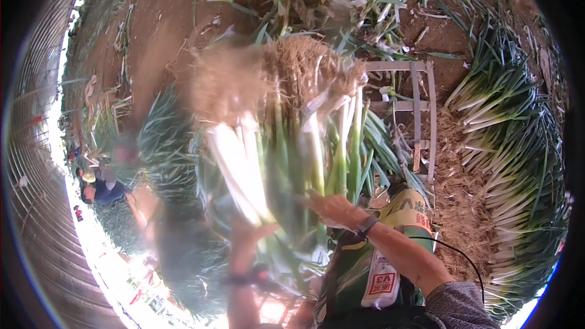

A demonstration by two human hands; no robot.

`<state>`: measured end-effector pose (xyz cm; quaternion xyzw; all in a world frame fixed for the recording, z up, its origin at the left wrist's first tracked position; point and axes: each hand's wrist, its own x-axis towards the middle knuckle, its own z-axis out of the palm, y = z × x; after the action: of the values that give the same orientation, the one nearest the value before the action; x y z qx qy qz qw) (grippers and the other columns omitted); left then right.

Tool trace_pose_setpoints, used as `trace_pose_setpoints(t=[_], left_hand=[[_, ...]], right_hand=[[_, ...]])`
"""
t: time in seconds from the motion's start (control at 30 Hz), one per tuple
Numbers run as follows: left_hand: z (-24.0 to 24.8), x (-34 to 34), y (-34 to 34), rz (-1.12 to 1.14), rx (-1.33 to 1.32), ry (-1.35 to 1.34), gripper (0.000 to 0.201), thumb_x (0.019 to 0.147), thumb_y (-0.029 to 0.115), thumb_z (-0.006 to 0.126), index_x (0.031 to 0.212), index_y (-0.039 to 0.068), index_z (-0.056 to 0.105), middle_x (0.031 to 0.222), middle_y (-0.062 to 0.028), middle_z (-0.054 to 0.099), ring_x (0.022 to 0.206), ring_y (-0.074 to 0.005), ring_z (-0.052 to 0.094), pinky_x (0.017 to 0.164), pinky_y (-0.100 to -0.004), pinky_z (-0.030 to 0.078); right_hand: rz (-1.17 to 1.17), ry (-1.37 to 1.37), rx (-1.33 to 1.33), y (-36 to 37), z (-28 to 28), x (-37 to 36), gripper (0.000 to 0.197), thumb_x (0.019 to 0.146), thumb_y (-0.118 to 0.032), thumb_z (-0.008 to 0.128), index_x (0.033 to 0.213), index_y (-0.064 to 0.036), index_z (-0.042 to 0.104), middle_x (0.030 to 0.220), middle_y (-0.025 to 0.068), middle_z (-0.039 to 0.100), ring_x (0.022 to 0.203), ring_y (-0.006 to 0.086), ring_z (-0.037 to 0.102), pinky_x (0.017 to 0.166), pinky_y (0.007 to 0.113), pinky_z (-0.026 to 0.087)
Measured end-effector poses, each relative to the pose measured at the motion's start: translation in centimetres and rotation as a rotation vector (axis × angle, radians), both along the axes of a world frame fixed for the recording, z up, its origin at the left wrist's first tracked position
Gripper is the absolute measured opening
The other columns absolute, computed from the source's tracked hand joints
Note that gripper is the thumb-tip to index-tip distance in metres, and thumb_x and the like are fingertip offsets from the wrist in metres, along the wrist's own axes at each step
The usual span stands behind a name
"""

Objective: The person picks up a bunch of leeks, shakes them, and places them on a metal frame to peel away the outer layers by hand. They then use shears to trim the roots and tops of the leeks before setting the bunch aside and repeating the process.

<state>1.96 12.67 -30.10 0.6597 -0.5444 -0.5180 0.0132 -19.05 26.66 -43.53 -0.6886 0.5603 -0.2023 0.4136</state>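
My left hand (pixel 245 240), smeared by motion, is closed around the green leaves of a bunch of long green onions (pixel 234 173). Their white stems slant up and away to a blurred brown root mass. My right hand (pixel 338 208), with a band at the wrist, has its fingers closed at the stalks of more green onions (pixel 315 152) just right of that bunch; its fingertips are partly lost among the stalks. These too lie with their roots (pixel 298 64) at the far end. Glare and haze blur the middle of the view.
A pale slatted frame (pixel 420 116) shows right of the onions. Along the right side runs a long row of green onions (pixel 518 176). Loose onions and leaves (pixel 347 0) litter the soil (pixel 164 0) ahead. At left, another person (pixel 106 186) is near a leafy heap (pixel 164 134).
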Motion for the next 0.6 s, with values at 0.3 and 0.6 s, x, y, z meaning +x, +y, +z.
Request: trace_pose_setpoints(t=[0.3,0.6], left_hand=[[12.5,3.7,-5.5,0.206,-0.484,-0.060,0.074,0.065,0.000,0.065,0.134,-0.001,0.041,0.100,-0.0145,0.060,0.089,-0.0277,0.063,0.083,-0.0383,0.054],[24.4,-0.4,-13.2,0.177,-0.514,0.633,0.062,0.079,0.013,0.065,0.134,-0.001,0.041,0.109,-0.0136,0.053,0.099,-0.0219,0.056,0.092,-0.0334,0.050]], right_hand=[[-0.084,0.293,-0.060,3.4,-3.5,5.4,0.047,0.090,-0.026,0.060,0.136,-0.0169,0.052,0.115,0.0044,0.057,0.092,0.0209,0.063,0.064,0.038,0.052],[0.070,0.173,0.201,2.7,-3.9,3.7,0.052,0.078,-0.012,0.069,0.127,-0.0122,0.054,0.117,0.0128,0.058,0.088,0.0291,0.065,0.061,0.041,0.054]])
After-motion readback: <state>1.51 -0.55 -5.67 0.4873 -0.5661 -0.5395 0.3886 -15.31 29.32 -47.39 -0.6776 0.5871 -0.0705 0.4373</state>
